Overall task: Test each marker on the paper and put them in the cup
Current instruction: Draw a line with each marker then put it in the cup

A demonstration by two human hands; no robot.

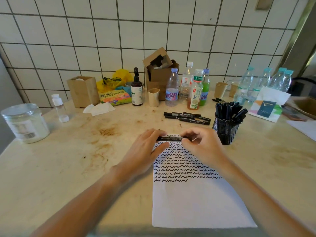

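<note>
My left hand [147, 147] and right hand [200, 144] each pinch an end of a slim black marker [171, 138], level over the scribbled white paper [196, 202]; the wire-mesh cup [225, 132] stands at three o'clock.

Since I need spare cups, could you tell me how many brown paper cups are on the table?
2: one paper cup beyond the mesh cup, a second paper cup just right of it. More could be hidden behind the bottles.
</note>
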